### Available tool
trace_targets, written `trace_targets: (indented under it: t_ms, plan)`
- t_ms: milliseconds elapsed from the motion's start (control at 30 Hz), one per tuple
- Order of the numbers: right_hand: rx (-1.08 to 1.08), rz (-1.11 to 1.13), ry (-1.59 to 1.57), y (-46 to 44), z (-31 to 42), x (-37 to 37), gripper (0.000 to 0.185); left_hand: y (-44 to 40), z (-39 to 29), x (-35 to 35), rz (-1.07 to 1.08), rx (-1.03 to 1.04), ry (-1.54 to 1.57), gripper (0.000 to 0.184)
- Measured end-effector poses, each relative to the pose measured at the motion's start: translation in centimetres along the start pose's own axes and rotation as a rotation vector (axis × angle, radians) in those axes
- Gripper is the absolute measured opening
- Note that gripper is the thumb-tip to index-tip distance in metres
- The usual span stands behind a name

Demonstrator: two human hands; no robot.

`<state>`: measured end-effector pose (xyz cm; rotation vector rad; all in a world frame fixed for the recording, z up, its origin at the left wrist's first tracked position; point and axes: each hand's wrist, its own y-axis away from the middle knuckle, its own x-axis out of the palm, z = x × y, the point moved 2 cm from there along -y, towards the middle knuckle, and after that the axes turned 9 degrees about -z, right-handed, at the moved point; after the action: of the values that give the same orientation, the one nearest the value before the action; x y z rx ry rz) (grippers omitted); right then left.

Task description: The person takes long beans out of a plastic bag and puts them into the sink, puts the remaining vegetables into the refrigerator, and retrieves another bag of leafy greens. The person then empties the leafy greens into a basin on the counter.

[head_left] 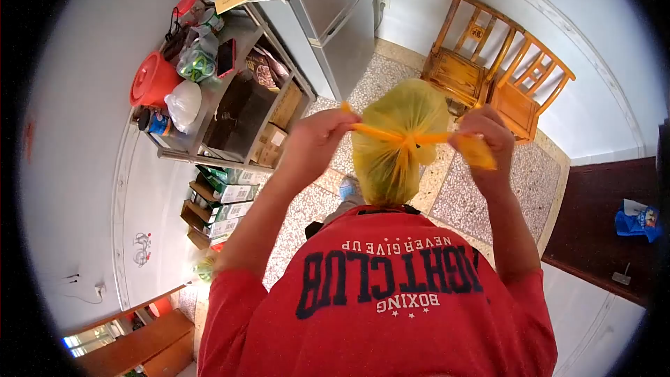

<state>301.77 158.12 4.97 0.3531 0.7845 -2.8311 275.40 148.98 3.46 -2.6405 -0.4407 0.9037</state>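
A yellow, see-through plastic bag [391, 160] hangs in front of my chest, bulging and gathered at a knot in its middle. My left hand [324, 138] is closed on one twisted end of the bag, pulled out to the left. On the other side my right hand [487, 138] grips the opposite end, and a loose flap of yellow plastic sticks out below its fingers. Between both hands the two ends are stretched nearly straight. What the bag holds cannot be made out.
At left stands a metal shelf [209, 112] with a red bucket [155, 79], bags, jars and a phone [226, 58]. Green-and-white cartons [230, 209] are stacked below it. A grey fridge [335, 21] is ahead, wooden chairs [460, 73] are ahead right, and a dark door [593, 216] is at right.
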Motion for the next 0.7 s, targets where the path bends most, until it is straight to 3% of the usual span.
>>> trace_targets:
  t_ms: [33, 100, 167, 233, 367, 467, 567, 667, 700]
  plan:
    - [-0.08, 0.104, 0.028, -0.4, 0.4, 1.1, 0.016, -0.8, -0.5, 1.0, -0.06, 0.055, 0.142, 0.009]
    - [-0.087, 0.114, 0.074, -1.1, 1.3, 2.7, 0.017, -1.4, -0.6, 3.5, 0.035, -0.191, 0.418, 0.004]
    - [-0.119, 0.138, 0.105, -2.4, 1.8, 4.1, 0.018, -1.5, -0.1, 5.9, 0.137, -0.289, 0.713, 0.004]
    - [-0.154, 0.041, 0.096, -3.4, 2.0, 4.6, 0.021, -2.0, -0.4, 6.0, 0.269, -0.196, 0.385, 0.018]
    - [-0.085, 0.111, 0.155, -4.2, 2.0, 5.9, 0.024, -3.8, -0.4, 6.6, 0.242, 0.005, 0.237, 0.022]
    - [-0.088, 0.117, 0.141, -4.2, 2.0, 6.8, 0.025, -5.2, 0.0, 7.0, -0.059, 0.314, 0.318, 0.016]
    - [-0.101, 0.147, 0.13, -4.3, 1.1, 7.0, 0.025, -4.9, 0.6, 7.2, 0.023, 0.22, 0.364, 0.017]
    - [0.357, 0.215, -0.401, -4.1, -1.2, 6.9, 0.033, -5.5, 0.7, 6.5, 0.035, 0.138, 0.332, 0.019]
    - [0.362, 0.223, -0.4, -3.8, -2.1, 6.9, 0.033, -5.7, 0.8, 6.3, 0.031, 0.13, 0.332, 0.019]
